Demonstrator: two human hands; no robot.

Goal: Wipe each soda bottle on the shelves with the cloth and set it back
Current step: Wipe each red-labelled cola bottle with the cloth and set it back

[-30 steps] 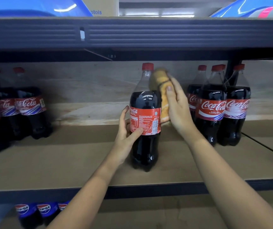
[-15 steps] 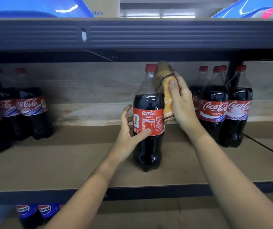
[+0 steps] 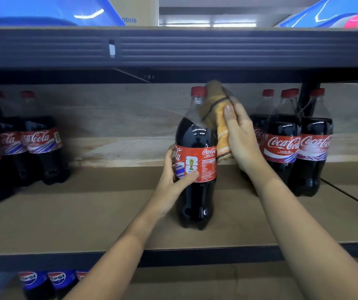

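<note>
The Coca-Cola bottle (image 3: 196,161) stands upright on the middle shelf (image 3: 87,215), near its front edge and well apart from the bottle groups toward either end. Your left hand (image 3: 174,182) has its grip closed round the label band, thumb across the front. Your right hand (image 3: 241,137) presses the orange cloth (image 3: 216,120) against the bottle's right shoulder, fingers curled over the cloth; the cloth reaches up beside the red cap (image 3: 198,91).

Keep the left hand firm so that the bottle does not tip under the pressure, and turn the bottle to bring the unwiped faces round to the cloth. Cover the cap and neck, then work down to the base.

Legible: "Coca-Cola" on this label, with a small trophy emblem and a fine-print panel too small to read. The bottles at right (image 3: 297,144) read "Coca-Cola"; those below (image 3: 41,282) read "Pepsi"
</note>
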